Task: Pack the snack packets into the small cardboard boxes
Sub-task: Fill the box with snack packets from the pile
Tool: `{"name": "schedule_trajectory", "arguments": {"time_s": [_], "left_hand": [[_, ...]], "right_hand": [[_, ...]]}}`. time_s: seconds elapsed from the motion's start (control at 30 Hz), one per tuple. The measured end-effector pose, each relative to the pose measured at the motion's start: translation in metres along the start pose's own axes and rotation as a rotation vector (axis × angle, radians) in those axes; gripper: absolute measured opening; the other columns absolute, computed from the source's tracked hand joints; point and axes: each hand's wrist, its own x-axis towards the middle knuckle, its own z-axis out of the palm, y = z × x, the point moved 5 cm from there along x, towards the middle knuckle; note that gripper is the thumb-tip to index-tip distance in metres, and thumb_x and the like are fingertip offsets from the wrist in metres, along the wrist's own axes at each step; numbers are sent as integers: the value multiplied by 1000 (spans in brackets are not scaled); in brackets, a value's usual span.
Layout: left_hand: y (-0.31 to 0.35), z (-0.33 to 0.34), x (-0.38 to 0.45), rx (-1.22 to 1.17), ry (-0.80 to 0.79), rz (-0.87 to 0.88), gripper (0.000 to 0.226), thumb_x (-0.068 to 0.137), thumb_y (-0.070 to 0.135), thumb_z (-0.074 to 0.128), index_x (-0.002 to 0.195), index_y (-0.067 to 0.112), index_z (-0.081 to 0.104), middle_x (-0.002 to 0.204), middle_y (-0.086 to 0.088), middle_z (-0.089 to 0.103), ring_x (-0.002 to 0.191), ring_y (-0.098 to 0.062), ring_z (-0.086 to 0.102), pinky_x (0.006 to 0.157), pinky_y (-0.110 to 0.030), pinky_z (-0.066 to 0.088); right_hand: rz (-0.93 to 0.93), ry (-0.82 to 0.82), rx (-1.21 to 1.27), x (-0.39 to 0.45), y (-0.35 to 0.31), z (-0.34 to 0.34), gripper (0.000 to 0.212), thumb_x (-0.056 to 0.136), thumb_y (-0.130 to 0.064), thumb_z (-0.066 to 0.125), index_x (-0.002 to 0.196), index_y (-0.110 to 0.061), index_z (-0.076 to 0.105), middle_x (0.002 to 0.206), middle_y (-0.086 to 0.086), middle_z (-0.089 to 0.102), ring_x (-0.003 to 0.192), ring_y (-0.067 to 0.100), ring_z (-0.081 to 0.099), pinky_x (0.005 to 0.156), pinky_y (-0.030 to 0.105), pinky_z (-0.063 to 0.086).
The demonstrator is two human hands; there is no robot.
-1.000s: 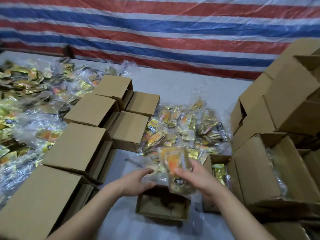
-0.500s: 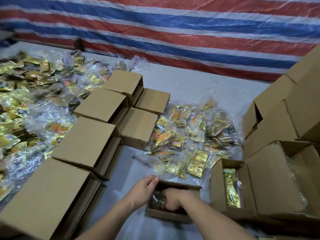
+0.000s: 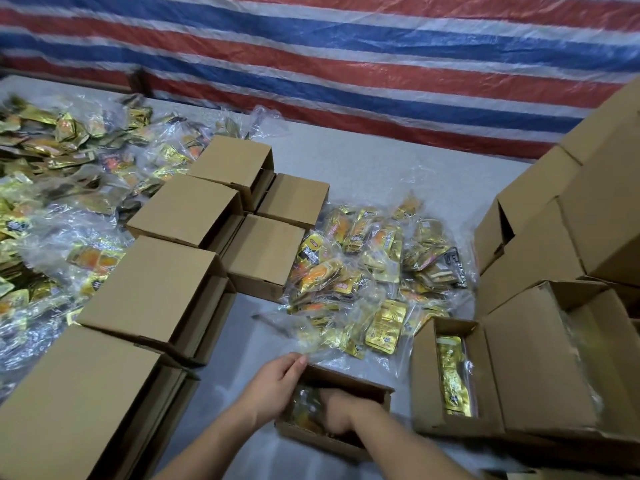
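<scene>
Cardboard box (image 3: 382, 393) hides right hand (image 3: 341, 412) fingers, grip unclear, left hand (image 3: 277, 379) fingers straight on rim.

grey table (image 3: 398, 174) bears cardboard boxes (image 3: 266, 252) and snack packets (image 3: 377, 268).

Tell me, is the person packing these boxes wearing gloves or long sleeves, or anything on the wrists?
No. Both hands are bare: the left hand and the right hand show no gloves. Both forearms are uncovered as far as the picture's lower edge, so no sleeve shows. No watch, bracelet or ring can be made out, though the right hand's fingers are partly hidden inside the box.
</scene>
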Motion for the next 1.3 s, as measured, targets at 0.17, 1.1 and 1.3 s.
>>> {"name": "schedule_trajectory", "arguments": {"time_s": [0.17, 1.1, 1.3], "left_hand": [[3, 6, -2, -11, 16, 20, 28, 104, 34, 44, 88, 25, 65, 85, 10, 66, 84, 4, 58, 84, -21, 45], [83, -9, 135, 520, 178, 151, 36, 95, 18, 47, 130, 10, 54, 123, -10, 58, 111, -26, 57, 96, -38, 48], [69, -3, 197, 901, -12, -19, 66, 90, 34, 64, 142, 7, 33, 138, -13, 44, 126, -27, 45, 106, -39, 41]], "right_hand": [[114, 107, -199, -4, 0, -6, 38, 94, -22, 61, 129, -7, 60, 128, 16, 64, 117, 34, 61, 99, 37, 48], [-68, 489, 678, -93, 59, -120, 24, 102, -39, 46, 88, -33, 64, 92, -8, 69, 89, 13, 69, 85, 35, 57], [-38, 502, 763, -97, 65, -113, 35, 102, -44, 45, 98, -17, 66, 105, 12, 70, 93, 27, 69, 87, 42, 54]]}}
